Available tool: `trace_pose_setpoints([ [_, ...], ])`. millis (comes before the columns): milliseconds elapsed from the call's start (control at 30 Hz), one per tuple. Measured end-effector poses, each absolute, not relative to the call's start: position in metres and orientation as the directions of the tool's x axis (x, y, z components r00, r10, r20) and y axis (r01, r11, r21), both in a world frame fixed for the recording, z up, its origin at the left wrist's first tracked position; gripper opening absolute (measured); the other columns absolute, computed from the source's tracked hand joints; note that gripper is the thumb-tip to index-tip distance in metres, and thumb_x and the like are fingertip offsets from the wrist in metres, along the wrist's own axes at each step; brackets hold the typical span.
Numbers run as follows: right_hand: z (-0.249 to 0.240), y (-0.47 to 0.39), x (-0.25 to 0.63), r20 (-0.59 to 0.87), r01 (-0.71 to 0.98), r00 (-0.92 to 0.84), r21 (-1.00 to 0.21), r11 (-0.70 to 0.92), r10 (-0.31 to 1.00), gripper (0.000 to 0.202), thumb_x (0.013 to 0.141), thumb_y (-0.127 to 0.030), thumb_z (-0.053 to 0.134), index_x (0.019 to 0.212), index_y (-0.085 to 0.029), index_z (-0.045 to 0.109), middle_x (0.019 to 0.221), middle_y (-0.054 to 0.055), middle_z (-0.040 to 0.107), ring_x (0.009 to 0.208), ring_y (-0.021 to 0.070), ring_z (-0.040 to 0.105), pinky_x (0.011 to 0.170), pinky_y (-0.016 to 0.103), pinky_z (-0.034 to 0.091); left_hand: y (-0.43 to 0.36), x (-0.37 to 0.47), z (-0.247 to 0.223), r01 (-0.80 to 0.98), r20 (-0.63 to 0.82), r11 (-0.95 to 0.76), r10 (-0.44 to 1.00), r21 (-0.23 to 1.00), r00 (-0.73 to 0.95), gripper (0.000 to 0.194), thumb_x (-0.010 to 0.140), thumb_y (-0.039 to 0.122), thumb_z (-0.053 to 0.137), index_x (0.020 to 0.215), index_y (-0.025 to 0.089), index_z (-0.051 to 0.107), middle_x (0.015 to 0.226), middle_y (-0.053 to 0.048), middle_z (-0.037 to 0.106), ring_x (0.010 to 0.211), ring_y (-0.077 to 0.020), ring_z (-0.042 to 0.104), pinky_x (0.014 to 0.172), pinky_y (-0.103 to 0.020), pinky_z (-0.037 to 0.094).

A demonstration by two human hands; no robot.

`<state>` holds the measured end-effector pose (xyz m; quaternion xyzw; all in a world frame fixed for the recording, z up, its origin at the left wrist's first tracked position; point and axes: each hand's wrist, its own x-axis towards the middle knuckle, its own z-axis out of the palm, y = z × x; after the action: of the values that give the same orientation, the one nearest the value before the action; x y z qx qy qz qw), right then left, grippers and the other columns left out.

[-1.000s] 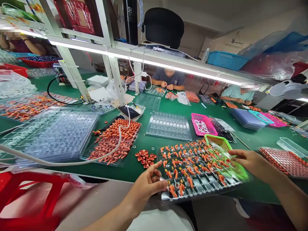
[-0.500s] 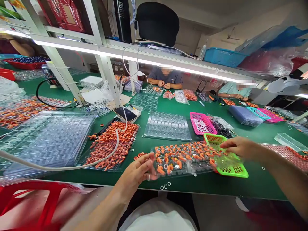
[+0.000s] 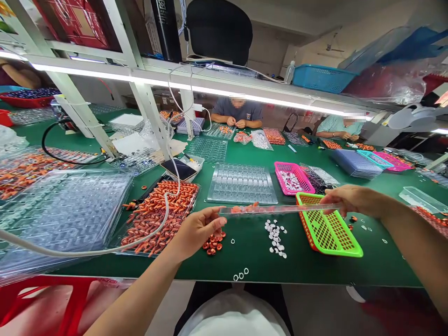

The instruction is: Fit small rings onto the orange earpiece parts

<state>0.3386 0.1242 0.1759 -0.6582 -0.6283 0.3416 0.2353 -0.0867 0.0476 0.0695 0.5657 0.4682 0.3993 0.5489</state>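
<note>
My left hand [image 3: 201, 231] grips the left end of a clear plastic tray [image 3: 280, 209], and my right hand [image 3: 345, 199] grips its right end. The tray is raised above the table and seen nearly edge-on, with orange parts showing along its top at the left. Beneath it, small white discs [image 3: 276, 239] lie scattered on the green table. Orange round pieces [image 3: 212, 243] lie beside my left hand. A green basket [image 3: 332, 231] sits partly under the tray's right end. An empty-looking clear tray [image 3: 242, 184] rests just beyond.
Left stand a tray piled with orange parts [image 3: 161, 212] and a stack of clear trays [image 3: 66, 205]. A white cable [image 3: 105, 252] crosses over them. Behind the basket is a pink basket [image 3: 292, 178]. A lit shelf [image 3: 224, 88] spans above; people sit across the table.
The tray has been lifted and tipped from a slant showing its orange parts to nearly edge-on. The white discs and orange round pieces beneath are now uncovered. Both hands have risen.
</note>
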Motion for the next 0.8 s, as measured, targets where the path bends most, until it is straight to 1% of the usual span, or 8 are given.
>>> trace_pose_setpoints([
  [33, 0.175, 0.124, 0.337, -0.157, 0.631, -0.012, -0.768, -0.115, 0.987, 0.043, 0.083, -0.054, 0.061, 0.096, -0.015, 0.073, 0.074, 0.012, 0.072, 0.065, 0.0221, 0.069, 0.053, 0.029, 0.058, 0.05, -0.086, 0.07, 0.143, -0.033, 0.0, 0.973, 0.99, 0.228, 0.033, 0.085, 0.049, 0.062, 0.092, 0.017, 0.066, 0.07, 0.0, 0.062, 0.063, -0.0138, 0.062, 0.059, -0.023, 0.049],
  [100, 0.175, 0.125, 0.336, -0.169, 0.555, 0.01, -0.819, -0.146, 0.986, 0.048, 0.087, -0.059, 0.056, 0.099, -0.014, 0.071, 0.078, 0.013, 0.073, 0.07, 0.0229, 0.071, 0.058, 0.03, 0.06, 0.054, -0.084, 0.07, 0.211, 0.016, -0.061, 0.978, 0.975, 0.21, 0.035, 0.089, 0.05, 0.056, 0.078, 0.018, 0.063, 0.065, 0.0, 0.062, 0.061, -0.0138, 0.063, 0.058, -0.023, 0.048],
  [233, 0.174, 0.128, 0.345, -0.265, 0.408, 0.012, -0.879, -0.247, 0.964, 0.055, 0.09, -0.063, 0.049, 0.098, -0.012, 0.068, 0.09, 0.018, 0.073, 0.078, 0.0243, 0.073, 0.064, 0.03, 0.062, 0.061, -0.079, 0.071, 0.238, 0.041, -0.083, 0.984, 0.968, 0.173, 0.04, 0.09, 0.053, 0.052, 0.073, 0.018, 0.061, 0.069, 0.0, 0.063, 0.058, -0.0132, 0.063, 0.055, -0.022, 0.049],
  [333, 0.172, 0.134, 0.354, -0.336, 0.333, 0.002, -0.888, -0.317, 0.942, 0.055, 0.089, -0.063, 0.05, 0.096, -0.011, 0.067, 0.101, 0.021, 0.072, 0.085, 0.0247, 0.073, 0.065, 0.027, 0.062, 0.068, -0.074, 0.073, 0.249, 0.057, -0.091, 0.989, 0.964, 0.14, 0.043, 0.09, 0.055, 0.051, 0.071, 0.018, 0.061, 0.069, -0.001, 0.064, 0.056, -0.0126, 0.062, 0.054, -0.022, 0.049],
  [400, 0.168, 0.139, 0.357, -0.3, 0.339, 0.005, -0.897, -0.284, 0.954, 0.056, 0.084, -0.065, 0.057, 0.097, -0.011, 0.067, 0.105, 0.022, 0.071, 0.089, 0.0246, 0.072, 0.064, 0.025, 0.061, 0.074, -0.071, 0.076, 0.265, 0.07, -0.1, 0.99, 0.959, 0.12, 0.044, 0.089, 0.057, 0.051, 0.07, 0.018, 0.061, 0.064, 0.0, 0.062, 0.053, -0.0126, 0.061, 0.054, -0.023, 0.048],
  [500, 0.159, 0.146, 0.356, -0.158, 0.433, -0.001, -0.89, -0.142, 0.987, 0.063, 0.074, -0.07, 0.066, 0.101, -0.012, 0.068, 0.108, 0.02, 0.07, 0.09, 0.0236, 0.071, 0.061, 0.023, 0.058, 0.083, -0.067, 0.082, 0.288, 0.082, -0.105, 0.992, 0.952, 0.091, 0.046, 0.088, 0.058, 0.051, 0.066, 0.018, 0.06, 0.057, 0.002, 0.058, 0.05, -0.0127, 0.058, 0.052, -0.023, 0.047],
  [567, 0.152, 0.151, 0.355, -0.082, 0.484, -0.004, -0.873, -0.07, 0.997, 0.065, 0.071, -0.071, 0.067, 0.103, -0.014, 0.068, 0.11, 0.017, 0.069, 0.088, 0.0223, 0.07, 0.058, 0.023, 0.056, 0.088, -0.066, 0.086, 0.309, 0.085, -0.101, 0.994, 0.946, 0.064, 0.048, 0.088, 0.058, 0.052, 0.062, 0.018, 0.058, 0.055, 0.002, 0.056, 0.048, -0.0125, 0.056, 0.05, -0.023, 0.045],
  [800, 0.139, 0.168, 0.348, 0.039, 0.532, 0.019, -0.847, 0.023, 0.999, 0.057, 0.08, -0.07, 0.058, 0.1, -0.018, 0.068, 0.102, 0.012, 0.07, 0.077, 0.0187, 0.066, 0.053, 0.023, 0.052, 0.109, -0.064, 0.085, 0.319, 0.121, -0.113, 0.993, 0.941, -0.006, 0.05, 0.086, 0.058, 0.052, 0.056, 0.019, 0.057, 0.049, 0.0, 0.055, 0.041, -0.0128, 0.051, 0.045, -0.023, 0.04],
])
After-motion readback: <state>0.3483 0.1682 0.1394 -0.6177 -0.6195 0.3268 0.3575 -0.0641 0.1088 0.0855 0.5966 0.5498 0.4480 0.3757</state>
